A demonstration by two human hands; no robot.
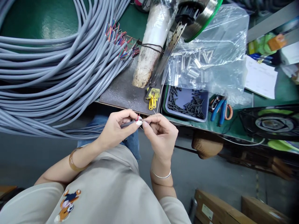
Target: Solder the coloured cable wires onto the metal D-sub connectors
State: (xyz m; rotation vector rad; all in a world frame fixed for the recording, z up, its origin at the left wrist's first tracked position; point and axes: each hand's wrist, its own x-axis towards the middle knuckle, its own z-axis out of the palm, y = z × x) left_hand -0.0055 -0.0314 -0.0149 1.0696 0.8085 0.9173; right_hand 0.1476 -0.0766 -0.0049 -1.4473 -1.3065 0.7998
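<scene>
In the middle of the head view, my left hand [119, 126] is closed around the end of a grey cable [127, 124], whose thin red wires stick out by the fingertips. My right hand [161, 129] meets it from the right, thumb and forefinger pinched together on the thin wire ends. The fingertips of both hands almost touch, and they hide much of the cable's tip. Behind them on the table lies a bundle of grey cables [65, 74] with stripped, coloured wire ends [119, 40]. A small yellow clip-like tool [152, 101] lies just beyond my hands.
A blue-grey tray [205, 112] holds many short black tubes. Behind it are a clear bag [224, 56] of metal connectors and a wire spool [205, 18] with a green rim. Blue-handled pliers [219, 113] and a black fan [271, 123] stand right; cardboard boxes [217, 208] are below.
</scene>
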